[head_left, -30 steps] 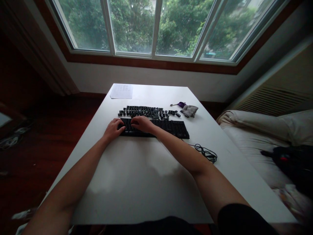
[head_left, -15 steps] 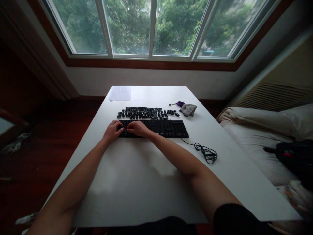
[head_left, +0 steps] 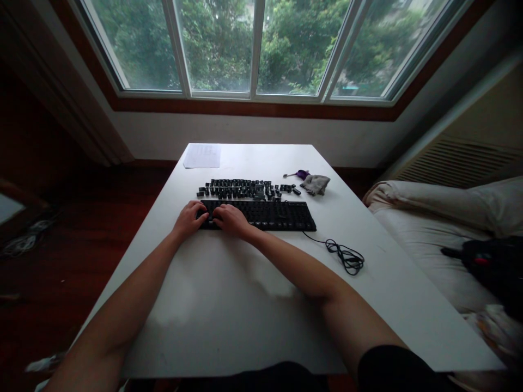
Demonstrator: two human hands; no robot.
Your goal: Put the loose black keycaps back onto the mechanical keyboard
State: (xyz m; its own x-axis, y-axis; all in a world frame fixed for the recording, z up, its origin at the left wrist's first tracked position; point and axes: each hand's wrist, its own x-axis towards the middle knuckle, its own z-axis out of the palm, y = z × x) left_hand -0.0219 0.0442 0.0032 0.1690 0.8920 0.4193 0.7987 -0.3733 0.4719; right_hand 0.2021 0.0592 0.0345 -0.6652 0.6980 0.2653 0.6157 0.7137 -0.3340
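Note:
A black keyboard (head_left: 281,216) lies flat across the white table, many of its key positions looking dark and bare. At its left end, my left hand (head_left: 190,219) is closed around the edge, thumb reaching over the top toward the keys. My right hand (head_left: 232,219) rests over the left part of the keyboard, fingers curled down and together near the left thumb. Whatever its fingertips hold, if anything, is too small and hidden to make out. Just behind the keyboard, loose black keycaps (head_left: 239,191) are laid out in rough rows.
A coiled black cable (head_left: 345,256) lies right of my right forearm. Farther back are a grey cloth (head_left: 315,184), a purple-handled brush (head_left: 301,174) and a sheet of paper (head_left: 202,156). A light sofa (head_left: 412,239) stands right of the table (head_left: 253,337).
My right hand has shifted slightly, its back turning and its fingers drawing a little to the right over the keys. My left hand stays at the keyboard's left end.

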